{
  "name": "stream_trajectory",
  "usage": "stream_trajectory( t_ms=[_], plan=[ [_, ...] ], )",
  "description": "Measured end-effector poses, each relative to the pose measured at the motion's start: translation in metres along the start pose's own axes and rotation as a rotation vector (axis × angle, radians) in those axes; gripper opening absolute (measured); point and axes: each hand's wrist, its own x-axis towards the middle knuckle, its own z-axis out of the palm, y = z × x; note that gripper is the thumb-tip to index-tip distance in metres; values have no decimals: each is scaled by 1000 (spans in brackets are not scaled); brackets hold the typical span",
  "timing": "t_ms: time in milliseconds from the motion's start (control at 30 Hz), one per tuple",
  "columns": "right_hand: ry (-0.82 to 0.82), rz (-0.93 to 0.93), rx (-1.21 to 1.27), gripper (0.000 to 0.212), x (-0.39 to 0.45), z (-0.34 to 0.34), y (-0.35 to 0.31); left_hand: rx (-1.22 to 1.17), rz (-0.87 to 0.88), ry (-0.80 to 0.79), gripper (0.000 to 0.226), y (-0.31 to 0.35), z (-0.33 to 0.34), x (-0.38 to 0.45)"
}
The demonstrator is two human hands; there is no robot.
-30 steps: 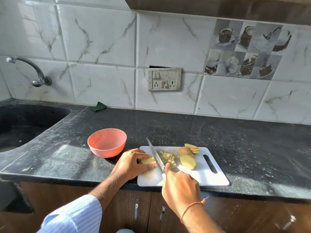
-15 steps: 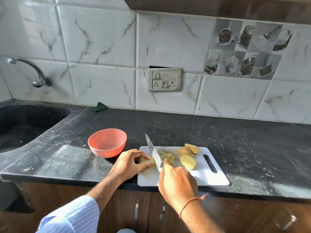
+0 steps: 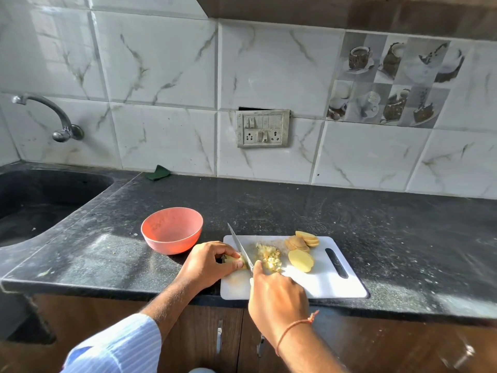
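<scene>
Potato piece (image 3: 231, 259) lies at the left end of the white cutting board (image 3: 330, 288), long axis roughly 9 to 3 o'clock, against the knife. From the left, the sink (image 3: 40, 200) rim curves in at 9 o'clock. Bare counter (image 3: 107, 251) runs between it and the pink bowl (image 3: 172, 230), which stands just beside the board's 10 o'clock corner. The left hand (image 3: 208, 262) pinches the piece with curled fingers. The knife (image 3: 242, 250) crosses it, tip toward 11 o'clock at the board's far edge, its handle toward 5 o'clock wrapped by the right hand (image 3: 277, 292). Rightward lie diced bits (image 3: 269, 257), then slices (image 3: 301, 261). Past 3 o'clock the counter lies open. The board's near edge sits at the counter's front edge.
</scene>
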Motion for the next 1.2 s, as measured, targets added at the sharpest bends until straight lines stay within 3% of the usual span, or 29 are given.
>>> stream_trajectory(
  t_ms=[200, 400, 567, 933, 1200],
  plan=[
    [63, 29, 63, 55, -8, 1, 17, 12, 4, -1, 26, -1, 0, 0],
    [130, 45, 163, 48, -6, -7, 13, -79, -29, -43, 48, -7, -3, 1],
    [149, 34, 176, 48, -5, -10, 7, -59, -23, -47, 41, -7, -4, 1],
    [-43, 41, 55, 61, 15, -5, -18, -26, -49, -33, 43, -7, -3, 2],
    [4, 25, 27, 57, -10, 0, 7, -3, -44, -11, 38, -5, -2, 1]
  ],
)
